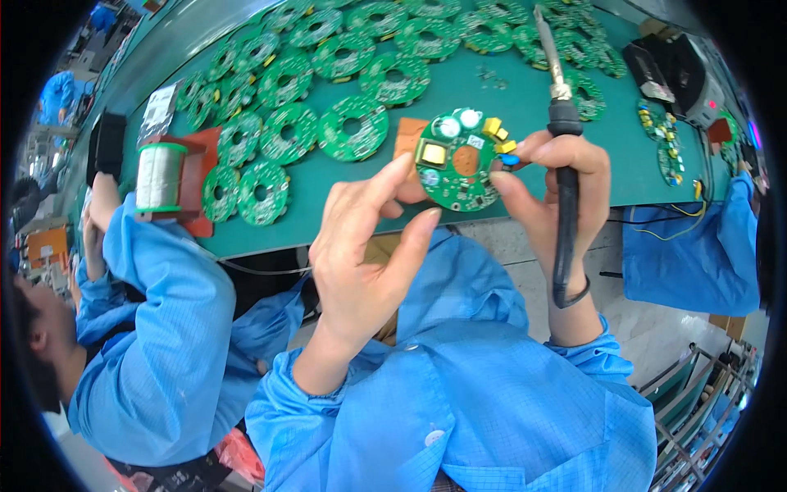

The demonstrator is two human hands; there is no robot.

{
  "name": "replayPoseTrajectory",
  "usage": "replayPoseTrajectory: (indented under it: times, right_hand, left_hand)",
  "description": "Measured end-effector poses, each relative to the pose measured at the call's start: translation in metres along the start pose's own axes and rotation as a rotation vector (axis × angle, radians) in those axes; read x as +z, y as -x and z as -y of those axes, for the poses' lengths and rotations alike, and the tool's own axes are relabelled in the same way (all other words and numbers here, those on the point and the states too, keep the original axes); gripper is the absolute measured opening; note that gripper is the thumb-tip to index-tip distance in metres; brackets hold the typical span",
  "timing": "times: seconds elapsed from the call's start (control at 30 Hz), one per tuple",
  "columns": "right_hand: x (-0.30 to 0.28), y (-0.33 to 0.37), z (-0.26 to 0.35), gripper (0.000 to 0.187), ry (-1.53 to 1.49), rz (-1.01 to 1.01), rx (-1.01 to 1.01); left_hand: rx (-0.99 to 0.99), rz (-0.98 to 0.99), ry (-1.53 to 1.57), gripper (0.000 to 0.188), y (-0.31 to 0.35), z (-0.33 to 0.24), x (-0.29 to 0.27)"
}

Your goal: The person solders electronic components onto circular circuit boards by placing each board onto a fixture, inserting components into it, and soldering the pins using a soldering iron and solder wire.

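Observation:
A round green circuit board [457, 193] with a central hole carries white round parts, yellow parts and a blue part [510, 160] at its right edge. My left hand [361, 238] is at the board's left side, thumb and forefinger spread apart. Its fingertips are at or very near the rim; whether they press on it I cannot tell. My right hand [566, 180] grips a soldering iron [566, 119] by its black handle, tip pointing up and away. Its thumb and forefinger come to the board's right edge, around the blue part. An orange block [407, 135] shows behind the board.
Many ring-shaped green boards [352, 129] cover the green table [459, 78]. A solder spool [160, 176] on a reddish-brown stand is at the left, beside a co-worker's blue sleeve [176, 303]. At the right are a black soldering station [684, 82], cables and more boards [670, 160].

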State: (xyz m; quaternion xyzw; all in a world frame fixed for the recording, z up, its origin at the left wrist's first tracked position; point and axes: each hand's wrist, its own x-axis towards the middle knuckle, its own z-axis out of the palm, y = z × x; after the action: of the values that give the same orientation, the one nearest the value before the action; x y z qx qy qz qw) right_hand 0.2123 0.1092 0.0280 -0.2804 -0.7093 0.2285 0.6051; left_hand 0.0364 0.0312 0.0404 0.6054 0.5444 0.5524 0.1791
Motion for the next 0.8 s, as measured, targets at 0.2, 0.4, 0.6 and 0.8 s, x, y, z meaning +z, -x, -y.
replayPoseTrajectory:
  times: [0.2, 0.4, 0.6, 0.8]
  right_hand:
    - [-0.06, -0.012, -0.027, 0.039, 0.398, -0.037, 0.036]
    - [-0.133, -0.038, -0.057, 0.03, 0.685, -0.231, 0.155]
    - [-0.144, -0.048, -0.073, 0.026, 0.877, -0.18, -0.061]
    - [-0.132, -0.037, -0.07, 0.025, 0.745, 0.054, 0.062]
  left_hand:
    - [-0.041, 0.019, -0.131, 0.045, 0.005, 0.003, -0.013]
    - [-0.058, 0.002, -0.104, 0.04, 0.01, 0.011, -0.016]
    - [-0.026, 0.015, -0.117, 0.037, 0.01, 0.011, -0.015]
    - [-0.016, 0.019, -0.118, 0.034, 0.011, 0.012, -0.014]
